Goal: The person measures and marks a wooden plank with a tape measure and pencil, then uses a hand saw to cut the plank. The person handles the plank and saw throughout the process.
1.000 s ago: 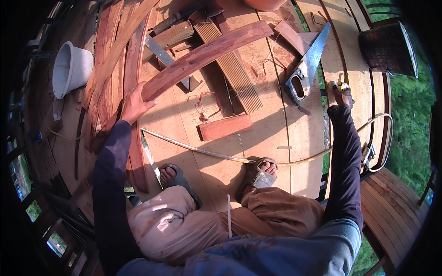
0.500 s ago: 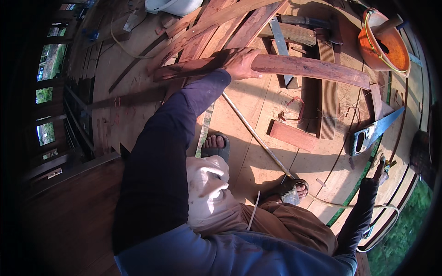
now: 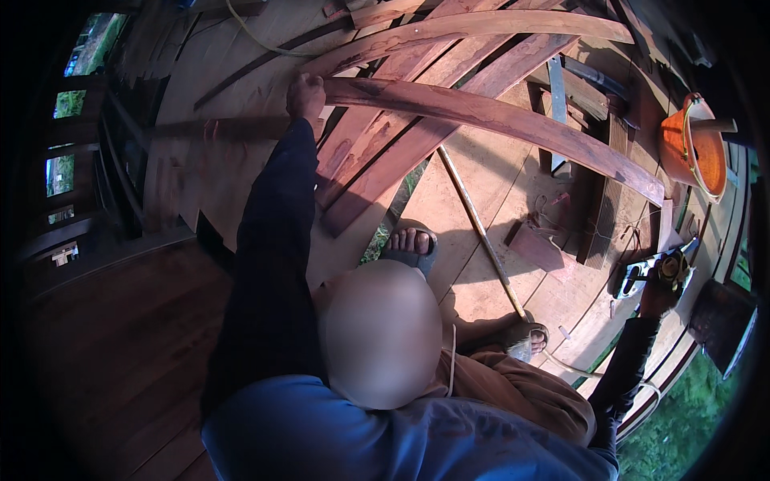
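My left hand [image 3: 306,96] is closed around the left end of a long reddish wooden plank [image 3: 473,108]. The plank slants down to the right across a pile of other boards. Its far right end lies near a short upright-looking wood piece by the handsaw. Low on the right, my right hand [image 3: 659,295] is closed on a small black-and-yellow object [image 3: 672,268], whose kind I cannot make out. That hand is in front of the handsaw [image 3: 638,275], hiding part of its blade.
Crossed boards [image 3: 385,156] lie under the plank. An orange bucket [image 3: 682,148] with a wooden handle in it stands at the right. A thin pole [image 3: 481,228] lies between my sandalled feet. A short block [image 3: 541,250] rests near a ribbed beam [image 3: 603,210]. Gaps between floorboards show greenery.
My left hand has moved left, from the plank's middle part to its left end. The plank's right end now sits lower. My right hand has come up in front of the handsaw.
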`<action>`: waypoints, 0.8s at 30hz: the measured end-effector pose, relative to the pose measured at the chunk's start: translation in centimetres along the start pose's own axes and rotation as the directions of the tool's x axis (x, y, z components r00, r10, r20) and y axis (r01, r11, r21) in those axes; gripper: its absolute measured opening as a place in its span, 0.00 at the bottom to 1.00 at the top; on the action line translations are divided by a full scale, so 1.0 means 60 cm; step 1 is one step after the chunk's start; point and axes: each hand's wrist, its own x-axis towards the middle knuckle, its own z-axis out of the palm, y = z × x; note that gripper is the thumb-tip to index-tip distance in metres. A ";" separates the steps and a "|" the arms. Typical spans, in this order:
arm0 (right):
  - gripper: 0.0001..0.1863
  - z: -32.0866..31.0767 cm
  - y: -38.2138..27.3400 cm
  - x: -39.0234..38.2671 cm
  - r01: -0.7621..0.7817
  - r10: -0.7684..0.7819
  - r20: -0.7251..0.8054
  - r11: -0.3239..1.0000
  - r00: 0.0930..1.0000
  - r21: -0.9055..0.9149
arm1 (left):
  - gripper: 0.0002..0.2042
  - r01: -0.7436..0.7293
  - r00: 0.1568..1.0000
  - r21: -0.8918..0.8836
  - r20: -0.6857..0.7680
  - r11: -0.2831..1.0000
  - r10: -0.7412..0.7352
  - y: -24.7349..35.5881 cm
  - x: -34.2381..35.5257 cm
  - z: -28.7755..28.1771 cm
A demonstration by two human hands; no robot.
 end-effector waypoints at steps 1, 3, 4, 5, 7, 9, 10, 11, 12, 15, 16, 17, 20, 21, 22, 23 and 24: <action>0.29 0.030 0.014 0.015 -0.032 0.034 0.186 0.999 0.982 -0.014 | 0.27 0.047 0.984 -0.150 0.175 0.988 -0.020 -0.037 0.015 -0.013; 0.29 0.086 0.036 0.036 -0.065 0.086 0.343 0.995 0.935 -0.071 | 0.30 0.233 0.905 -0.362 0.420 0.903 -0.065 -0.081 0.022 -0.013; 0.30 0.115 0.047 0.042 -0.057 0.083 0.426 0.996 0.901 -0.073 | 0.31 0.337 0.869 -0.431 0.484 0.837 -0.101 -0.094 0.022 -0.011; 0.31 0.144 0.058 0.049 -0.090 0.113 0.352 0.993 0.929 -0.081 | 0.33 0.442 0.823 -0.482 0.554 0.756 -0.128 -0.103 0.021 -0.010; 0.32 0.200 0.077 0.052 -0.204 0.181 0.407 0.979 0.895 0.014 | 0.35 0.437 0.817 -0.540 0.573 0.719 -0.065 -0.108 0.018 -0.010; 0.33 0.250 0.096 0.049 -0.167 0.173 0.433 0.985 0.885 -0.051 | 0.36 0.434 0.798 -0.560 0.602 0.705 -0.013 -0.107 0.017 -0.017; 0.33 0.269 0.102 0.043 -0.180 0.190 0.420 0.982 0.887 -0.064 | 0.36 0.439 0.786 -0.561 0.618 0.702 0.002 -0.107 0.019 -0.022; 0.34 0.287 0.109 0.037 -0.193 0.212 0.443 0.977 0.871 -0.089 | 0.36 0.440 0.778 -0.566 0.628 0.697 0.018 -0.105 0.021 -0.026; 0.34 0.302 0.116 0.032 -0.171 0.208 0.463 0.978 0.862 -0.121 | 0.37 0.449 0.765 -0.559 0.643 0.697 0.023 -0.105 0.022 -0.029; 0.34 0.329 0.133 0.018 -0.198 0.243 0.478 0.970 0.844 -0.144 | 0.38 0.458 0.729 -0.533 0.683 0.712 0.043 -0.106 0.029 -0.035; 0.34 0.334 0.137 0.015 -0.189 0.256 0.459 0.964 0.851 -0.187 | 0.38 0.455 0.721 -0.526 0.691 0.718 0.049 -0.107 0.029 -0.034; 0.34 0.337 0.142 0.012 -0.196 0.271 0.433 0.958 0.860 -0.210 | 0.39 0.431 0.730 -0.529 0.681 0.731 0.061 -0.107 0.028 -0.033; 0.34 0.338 0.151 0.008 -0.233 0.318 0.422 0.942 0.849 -0.241 | 0.40 0.380 0.746 -0.524 0.660 0.762 0.082 -0.108 0.024 -0.030; 0.34 0.337 0.153 0.007 -0.247 0.332 0.426 0.938 0.842 -0.244 | 0.40 0.375 0.746 -0.517 0.661 0.769 0.080 -0.107 0.023 -0.029; 0.35 0.336 0.154 0.007 -0.260 0.346 0.429 0.934 0.834 -0.247 | 0.40 0.371 0.745 -0.510 0.662 0.776 0.079 -0.107 0.022 -0.029; 0.35 0.335 0.155 0.007 -0.266 0.349 0.445 0.934 0.825 -0.239 | 0.40 0.362 0.750 -0.510 0.656 0.780 0.081 -0.106 0.021 -0.029; 0.35 0.334 0.157 0.006 -0.272 0.352 0.461 0.934 0.814 -0.231 | 0.40 0.354 0.756 -0.511 0.650 0.784 0.082 -0.106 0.020 -0.029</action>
